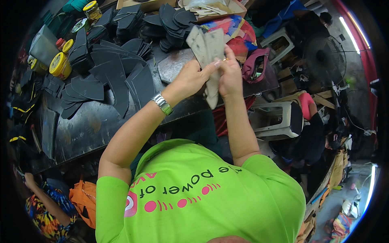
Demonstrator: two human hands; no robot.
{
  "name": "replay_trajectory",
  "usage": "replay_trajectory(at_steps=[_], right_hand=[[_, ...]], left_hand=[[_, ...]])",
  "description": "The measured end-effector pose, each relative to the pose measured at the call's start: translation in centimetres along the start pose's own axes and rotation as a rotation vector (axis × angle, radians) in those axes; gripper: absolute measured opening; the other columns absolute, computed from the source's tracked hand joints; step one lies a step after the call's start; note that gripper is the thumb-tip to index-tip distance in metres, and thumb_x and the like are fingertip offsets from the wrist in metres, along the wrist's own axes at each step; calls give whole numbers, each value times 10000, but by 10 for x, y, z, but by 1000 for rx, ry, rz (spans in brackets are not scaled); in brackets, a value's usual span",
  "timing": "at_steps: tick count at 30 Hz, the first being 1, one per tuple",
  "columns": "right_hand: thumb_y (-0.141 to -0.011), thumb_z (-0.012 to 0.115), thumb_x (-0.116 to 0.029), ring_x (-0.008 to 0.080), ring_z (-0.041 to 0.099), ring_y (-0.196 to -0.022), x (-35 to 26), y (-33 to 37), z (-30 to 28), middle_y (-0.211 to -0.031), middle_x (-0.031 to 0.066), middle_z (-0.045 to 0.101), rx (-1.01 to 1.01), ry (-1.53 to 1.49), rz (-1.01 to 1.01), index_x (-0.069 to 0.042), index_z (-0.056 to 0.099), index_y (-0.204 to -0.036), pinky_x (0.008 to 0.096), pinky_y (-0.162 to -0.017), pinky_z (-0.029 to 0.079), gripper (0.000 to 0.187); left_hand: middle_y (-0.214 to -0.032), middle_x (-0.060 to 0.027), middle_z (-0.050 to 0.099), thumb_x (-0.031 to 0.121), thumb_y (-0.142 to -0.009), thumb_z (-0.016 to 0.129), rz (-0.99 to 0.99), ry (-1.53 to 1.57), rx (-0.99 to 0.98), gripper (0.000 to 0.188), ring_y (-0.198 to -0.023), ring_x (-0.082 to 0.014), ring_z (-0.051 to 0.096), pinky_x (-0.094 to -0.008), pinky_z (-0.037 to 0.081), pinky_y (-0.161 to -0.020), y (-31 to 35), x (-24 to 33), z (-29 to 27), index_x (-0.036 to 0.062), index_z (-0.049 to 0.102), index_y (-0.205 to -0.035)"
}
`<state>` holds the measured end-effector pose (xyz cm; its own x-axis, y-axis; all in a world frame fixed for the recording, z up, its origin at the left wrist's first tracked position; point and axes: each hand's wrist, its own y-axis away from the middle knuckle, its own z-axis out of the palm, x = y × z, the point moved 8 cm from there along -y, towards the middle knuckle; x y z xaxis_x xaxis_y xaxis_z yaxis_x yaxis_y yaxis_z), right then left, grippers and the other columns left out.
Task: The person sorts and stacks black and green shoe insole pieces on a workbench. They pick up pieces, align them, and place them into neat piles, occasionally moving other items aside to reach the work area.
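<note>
Above the near edge of a dark work table (87,131), I hold a few pale grey-beige flat cut pieces (213,45) with dark marks on them. They fan out in a V at the top and narrow to a point below. My left hand (189,79), with a metal watch at the wrist, grips them from the left, thumb across the front. My right hand (231,77), with a ring on one finger, closes on their right side. Both thumbs meet near the middle. Nearest to my left hand are black curved cut pieces (110,79) and a worn grey slab (172,67).
Stacks of black pieces (172,22) and yellow tubs (60,65) crowd the table's back and left. A pink pouch (257,67) lies at the right end. Plastic stools (275,119) and a fan (324,56) stand right. Another person's arm (50,202) shows lower left.
</note>
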<state>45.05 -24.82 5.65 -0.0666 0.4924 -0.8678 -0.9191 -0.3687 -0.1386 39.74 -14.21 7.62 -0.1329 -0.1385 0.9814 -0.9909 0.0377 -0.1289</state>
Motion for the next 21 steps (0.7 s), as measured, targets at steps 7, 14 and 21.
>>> replay_trajectory(at_steps=[7,14,21], right_hand=[[-901,480,79,240,474,-1341,-9,2,22,-1484,144,452,-102,334,-2,-35,292,-1546,339,-1121,378,682],[-771,641,44,301,523,-1292,-111,44,70,-1299,117,589,-319,1615,-832,-131,476,-1455,510,-1191,230,725],[-847,608,-36,245,685,-933,-97,17,21,-924,84,673,-435,1516,-518,-64,670,-1088,394,-893,510,250]], left_hand=[[-1155,-87,667,259,-1040,559,-48,391,46,383,-959,-143,653,-305,524,-863,-8,-17,14,12,522,-1330],[-859,-112,710,194,-957,591,-184,-395,-375,251,-698,-193,690,-324,546,-646,-16,9,-6,-25,637,-1072],[-854,-183,723,401,-929,674,131,-883,-500,437,-760,-217,706,-351,537,-711,-49,51,9,-24,735,-1010]])
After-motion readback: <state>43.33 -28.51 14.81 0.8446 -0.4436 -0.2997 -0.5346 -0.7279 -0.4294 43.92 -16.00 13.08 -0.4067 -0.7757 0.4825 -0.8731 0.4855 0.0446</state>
